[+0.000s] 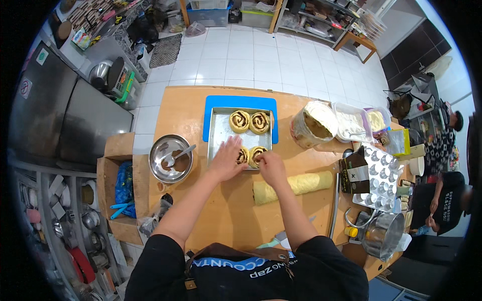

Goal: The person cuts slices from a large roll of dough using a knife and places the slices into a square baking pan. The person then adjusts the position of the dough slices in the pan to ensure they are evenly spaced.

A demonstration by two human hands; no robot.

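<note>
A square metal baking tray [219,125] lies on a blue board [207,108] in front of me. Two spiral rolls of yellow dough with dark filling, one on the left [239,121] and one on the right [259,122], sit side by side at its far end. Two more are at the near end. My left hand [227,160] lies with fingers stretched against the near left roll [243,156], partly covering it. The fingers of my right hand [272,169] are curled at the edge of the near right roll [257,153]. Just behind my right wrist rests a dough log [311,182].
A steel bowl [156,168] with brown filling and a spoon [182,153] stands left. To the right are a large tub [314,125], a cream container [351,123], a muffin tin [380,175] and a mixer bowl [384,236]. Another person [444,200] is at far right.
</note>
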